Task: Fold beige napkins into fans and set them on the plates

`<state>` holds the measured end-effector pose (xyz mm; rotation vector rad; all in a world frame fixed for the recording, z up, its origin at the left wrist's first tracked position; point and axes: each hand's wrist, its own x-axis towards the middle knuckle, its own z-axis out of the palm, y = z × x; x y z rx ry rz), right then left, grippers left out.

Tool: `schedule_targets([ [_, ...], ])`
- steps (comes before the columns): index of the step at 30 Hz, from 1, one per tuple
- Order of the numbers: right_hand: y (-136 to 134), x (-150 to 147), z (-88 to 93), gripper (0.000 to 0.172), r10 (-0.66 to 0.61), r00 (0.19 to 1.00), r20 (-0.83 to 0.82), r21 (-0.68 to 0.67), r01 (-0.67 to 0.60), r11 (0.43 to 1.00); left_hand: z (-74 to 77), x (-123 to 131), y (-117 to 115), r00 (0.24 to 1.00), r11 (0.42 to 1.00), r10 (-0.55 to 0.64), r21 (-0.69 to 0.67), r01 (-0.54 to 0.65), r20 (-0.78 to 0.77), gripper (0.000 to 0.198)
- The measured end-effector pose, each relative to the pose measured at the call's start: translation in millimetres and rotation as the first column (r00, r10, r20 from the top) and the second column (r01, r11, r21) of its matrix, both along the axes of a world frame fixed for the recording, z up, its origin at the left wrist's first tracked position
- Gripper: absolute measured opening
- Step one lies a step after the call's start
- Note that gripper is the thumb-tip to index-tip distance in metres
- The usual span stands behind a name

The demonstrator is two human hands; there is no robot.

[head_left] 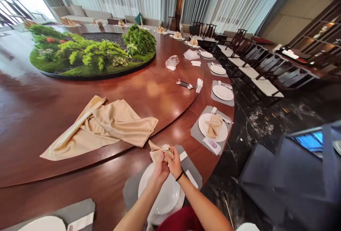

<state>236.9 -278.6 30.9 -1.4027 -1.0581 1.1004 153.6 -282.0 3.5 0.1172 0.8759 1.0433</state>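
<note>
Napkin (155,149), seemingly satin, bunches pleated between both hands (160,169).

Napkin (155,148) nr plate (169,196), cloths (117,121) L on tbl (145,94), planter (106,56) behind cloths, 2nd plate (203,124) R.

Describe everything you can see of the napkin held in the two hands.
The napkin is beige-gold cloth with a satiny look, gathered into a bunched, layered shape, a pointed corner sticking out at its upper left in the picture. The left hand and right hand both grip it, partly hiding its folds, near the far side of the white plate.
</note>
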Motion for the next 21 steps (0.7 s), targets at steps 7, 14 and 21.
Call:
schedule_targets([
  [7, -103.8, 24.6, 26.6, 0.027, 0.169, 0.924, 0.343, -0.017, -0.174, 0.985, 4.3, -93.6, -41.2, 0.712, 0.698, -0.307, 0.359, 0.620, -0.632, 0.040],
  [14, -159.0, -29.9, 1.0, 0.025, 0.210, 0.676, 0.707, -0.071, -0.229, 0.971, -20.1, -129.2, -28.2, 0.295, 0.163, -0.189, 0.267, 0.950, -0.936, 0.006],
  [21, -189.3, -63.9, -37.9, 0.027, 0.102, 0.617, 0.780, -0.092, -0.047, 0.995, -50.1, -129.0, -41.8, 0.157, -0.030, 0.006, 0.157, 0.987, -0.988, 0.014],
])
